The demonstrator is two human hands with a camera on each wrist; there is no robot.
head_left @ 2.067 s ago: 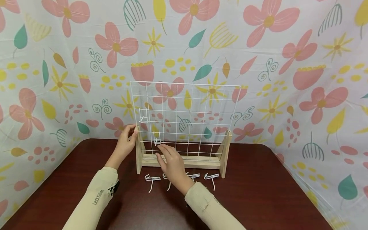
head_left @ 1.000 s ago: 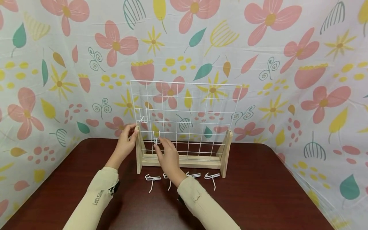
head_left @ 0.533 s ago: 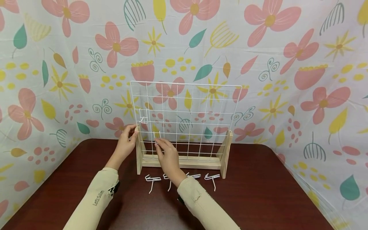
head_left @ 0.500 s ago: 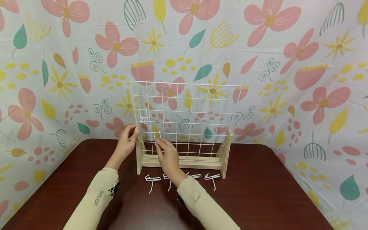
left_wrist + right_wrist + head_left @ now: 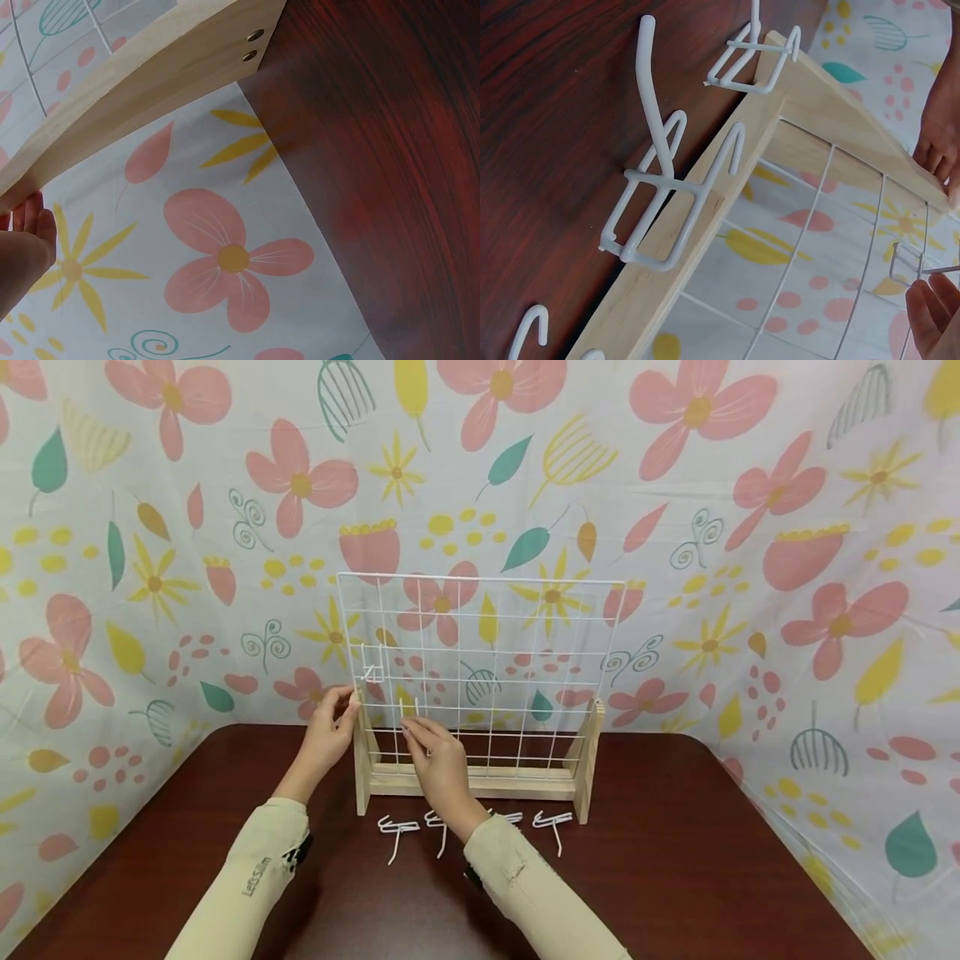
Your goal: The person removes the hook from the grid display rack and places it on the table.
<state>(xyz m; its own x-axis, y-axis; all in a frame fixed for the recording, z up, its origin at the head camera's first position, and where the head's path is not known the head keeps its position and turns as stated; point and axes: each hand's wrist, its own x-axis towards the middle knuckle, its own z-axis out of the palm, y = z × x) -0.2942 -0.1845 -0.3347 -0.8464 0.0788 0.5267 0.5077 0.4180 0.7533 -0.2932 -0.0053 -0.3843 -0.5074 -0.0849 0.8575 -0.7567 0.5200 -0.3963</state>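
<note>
A white wire grid panel (image 5: 491, 652) stands upright in a wooden stand (image 5: 480, 787). My left hand (image 5: 330, 722) holds the top of the stand's left post, pinched between thumb and fingers; the left wrist view shows the fingers (image 5: 37, 221) against the wood. On the grid's lower left hangs a white wire hook (image 5: 906, 262). My right hand (image 5: 442, 768) pinches this hook's front, hiding most of it in the head view, where its two upper prongs show above the fingertips. Another white hook (image 5: 372, 672) hangs higher, near the left edge.
Several loose white hooks lie in a row on the dark red table in front of the stand, among them one at the left (image 5: 397, 827) and one at the right (image 5: 552, 820). A flowered cloth (image 5: 712, 568) hangs behind and at both sides.
My right hand has moved slightly up and left from below the lower hook, and its thumb and fingers have come together on the hook's front. The left hand keeps its place on the post.
</note>
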